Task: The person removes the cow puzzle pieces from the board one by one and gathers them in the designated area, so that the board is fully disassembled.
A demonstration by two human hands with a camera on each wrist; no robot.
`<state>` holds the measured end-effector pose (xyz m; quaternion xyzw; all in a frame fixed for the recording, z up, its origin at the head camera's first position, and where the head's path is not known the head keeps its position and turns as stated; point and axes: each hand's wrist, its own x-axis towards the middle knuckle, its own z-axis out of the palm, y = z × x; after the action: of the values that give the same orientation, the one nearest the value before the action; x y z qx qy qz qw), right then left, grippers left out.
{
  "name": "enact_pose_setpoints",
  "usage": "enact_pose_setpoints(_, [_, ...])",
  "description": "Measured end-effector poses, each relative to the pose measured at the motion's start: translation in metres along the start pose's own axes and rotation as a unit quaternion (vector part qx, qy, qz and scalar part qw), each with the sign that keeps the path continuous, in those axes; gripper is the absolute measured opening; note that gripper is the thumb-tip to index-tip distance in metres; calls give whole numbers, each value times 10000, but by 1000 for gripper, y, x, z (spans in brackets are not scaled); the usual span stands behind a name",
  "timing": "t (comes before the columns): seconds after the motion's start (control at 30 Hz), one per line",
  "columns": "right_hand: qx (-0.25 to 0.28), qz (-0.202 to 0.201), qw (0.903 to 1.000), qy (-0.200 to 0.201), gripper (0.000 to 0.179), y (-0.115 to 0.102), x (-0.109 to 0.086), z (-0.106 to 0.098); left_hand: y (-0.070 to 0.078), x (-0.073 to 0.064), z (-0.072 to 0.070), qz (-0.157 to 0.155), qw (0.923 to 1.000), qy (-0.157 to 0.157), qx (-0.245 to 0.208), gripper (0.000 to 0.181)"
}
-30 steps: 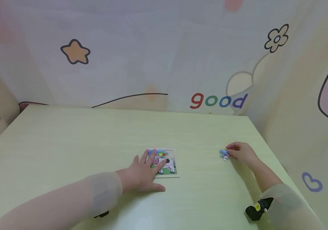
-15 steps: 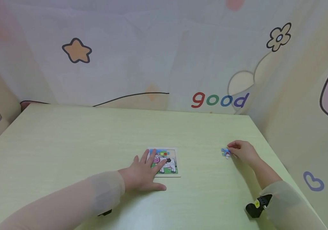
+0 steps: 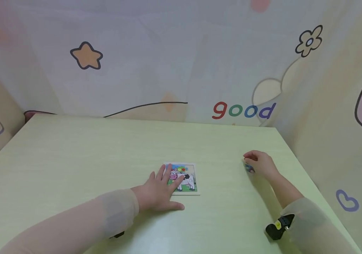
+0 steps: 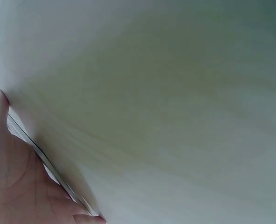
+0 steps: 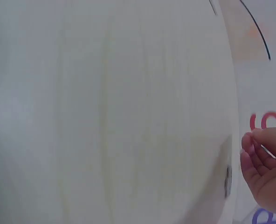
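Note:
My left hand [image 3: 160, 192] rests spread on the left part of a small square cow puzzle [image 3: 187, 181] in a pale frame, covering its lower left corner. In the left wrist view the fingers [image 4: 12, 182] lie along the board's thin edge. On the right, my right hand [image 3: 261, 165] is raised just over a small stack of colourful puzzle pieces [image 3: 249, 169]. Its thumb and forefinger pinch together at the tips, with a sliver of a puzzle piece between them, mostly hidden by the fingers. The stack appears as a thin dark block [image 5: 228, 181] in the right wrist view.
A pale green table [image 3: 104, 148] spreads under both hands. Its right edge runs close beside my right forearm. A printed cloth [image 3: 142, 63] with a star, a flower and the word "good" hangs behind. A black wrist camera [image 3: 279, 227] sticks out at my right sleeve.
My right hand has lifted off the stack of puzzle pieces and shifted slightly left, its fingertips now pinched above it. The left hand stays on the cow puzzle.

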<state>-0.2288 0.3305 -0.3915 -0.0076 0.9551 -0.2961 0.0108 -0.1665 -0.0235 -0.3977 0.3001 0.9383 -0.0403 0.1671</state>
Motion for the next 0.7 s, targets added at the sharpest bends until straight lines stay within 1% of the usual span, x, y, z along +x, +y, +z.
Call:
enact_pose_setpoints(0.1, [411, -54, 9985, -349, 23, -20, 1, 15, 0, 1, -1, -11, 10000, -21, 17, 89])
enact_pose_setpoints(0.2, [842, -135, 9930, -817, 23, -41, 0, 32, 1, 2, -1, -43, 10000, -40, 10, 89])
enact_pose_setpoints(0.33, [1113, -302, 9853, -1262, 19, -72, -3, 55, 2, 2, -2, -49, 9999, -107, -16, 89])
enact_pose_setpoints(0.37, [1131, -350, 9837, -1357, 18, -79, -3, 60, 2, 1, -2, -50, 9999, -123, -31, 89])
enact_pose_setpoints(0.43, [1002, -431, 9814, -1577, 18, -93, -3, 71, 1, 1, -1, -55, 9998, -176, -80, 90])
enact_pose_setpoints(0.53, [696, -509, 9796, -1814, 21, -109, -2, 82, 1, 0, 0, -64, 9998, -149, -96, 90])
enact_pose_setpoints(0.6, [492, -517, 9793, -1895, 22, -116, -1, 88, 1, 0, 0, -40, 9999, -109, -42, 90])
enact_pose_setpoints(0.7, [395, -490, 9794, -1919, 23, -123, 0, 93, -1, 0, 0, -31, 10000, -68, 42, 90])
